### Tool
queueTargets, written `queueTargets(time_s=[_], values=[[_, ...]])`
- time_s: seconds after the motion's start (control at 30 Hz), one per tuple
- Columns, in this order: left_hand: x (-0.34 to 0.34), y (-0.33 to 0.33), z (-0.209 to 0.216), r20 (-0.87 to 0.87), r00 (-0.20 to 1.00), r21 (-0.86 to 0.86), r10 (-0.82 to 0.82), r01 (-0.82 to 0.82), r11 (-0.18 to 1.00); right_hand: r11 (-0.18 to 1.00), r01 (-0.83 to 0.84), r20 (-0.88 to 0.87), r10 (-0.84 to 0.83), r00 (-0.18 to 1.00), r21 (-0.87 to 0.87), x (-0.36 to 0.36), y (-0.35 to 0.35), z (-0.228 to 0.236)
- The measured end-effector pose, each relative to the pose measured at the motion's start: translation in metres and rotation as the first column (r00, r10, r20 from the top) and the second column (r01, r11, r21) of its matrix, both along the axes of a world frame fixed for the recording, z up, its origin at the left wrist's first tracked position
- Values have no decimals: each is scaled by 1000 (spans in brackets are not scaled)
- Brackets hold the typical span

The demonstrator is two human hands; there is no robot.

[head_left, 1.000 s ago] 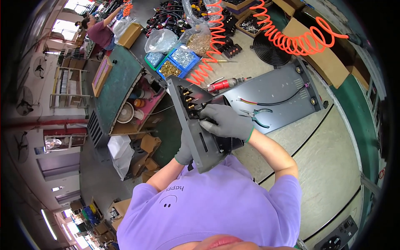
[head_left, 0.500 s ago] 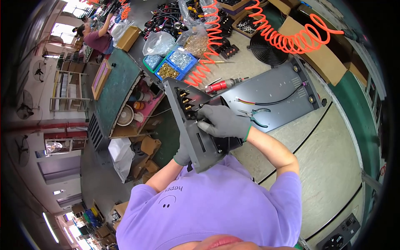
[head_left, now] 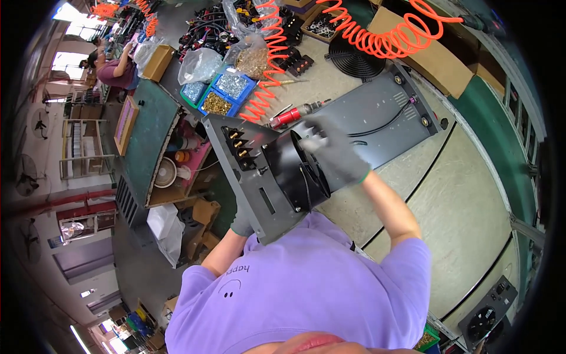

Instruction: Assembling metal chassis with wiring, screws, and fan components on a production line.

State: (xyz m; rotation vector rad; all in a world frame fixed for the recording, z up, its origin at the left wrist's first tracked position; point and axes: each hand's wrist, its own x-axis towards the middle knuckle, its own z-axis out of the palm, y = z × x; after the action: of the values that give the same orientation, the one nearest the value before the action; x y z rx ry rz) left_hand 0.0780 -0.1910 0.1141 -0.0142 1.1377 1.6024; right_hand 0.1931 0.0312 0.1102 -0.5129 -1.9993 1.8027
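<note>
A tilted dark grey metal panel (head_left: 250,203) stands in front of my chest, with a black round fan (head_left: 289,171) mounted on its right face. Above the slot, a black terminal block (head_left: 237,146) with brass-coloured studs is fixed to it. My left hand (head_left: 242,223), in a grey glove, grips the panel's left side; most of its fingers are behind the metal. Just right of the fan is my gloved right hand (head_left: 339,154), smeared by motion, over a flat grey metal sheet (head_left: 380,112). A black cable (head_left: 383,130) lies on that sheet.
Beyond the panel lies a red power screwdriver (head_left: 286,117). Blue bins of screws (head_left: 233,85) stand farther left, beneath a hanging orange coiled hose (head_left: 272,53). A black round grille (head_left: 354,58) and cardboard (head_left: 421,53) are at the back. Another person (head_left: 115,71) works at far left.
My right hand has moved off the terminal block, rightward to beside the fan. Pliers seen on the sheet before are out of sight now. The view has shifted slightly.
</note>
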Motion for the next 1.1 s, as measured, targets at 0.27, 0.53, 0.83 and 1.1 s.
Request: queueTargets(time_s=[0.27, 0.53, 0.83, 1.1], values=[[1, 3, 0, 15, 1000, -11, 4, -3, 1000, 450, -422, 546, -192, 815, 787, 73, 35, -158], [1, 4, -1, -1, 1000, -22, 24, -24, 999, 913, -240, 736, -89, 671, 329, 80, 44, -175], [3, 7, -2, -2, 999, -36, 33, -33, 999, 685, -173, -26, 220, 975, -708, 64, 33, -37], [2, 4, -1, -38, 998, -45, 45, -46, 998, 617, -389, 362, 175, 915, 684, 26, 28, 36]])
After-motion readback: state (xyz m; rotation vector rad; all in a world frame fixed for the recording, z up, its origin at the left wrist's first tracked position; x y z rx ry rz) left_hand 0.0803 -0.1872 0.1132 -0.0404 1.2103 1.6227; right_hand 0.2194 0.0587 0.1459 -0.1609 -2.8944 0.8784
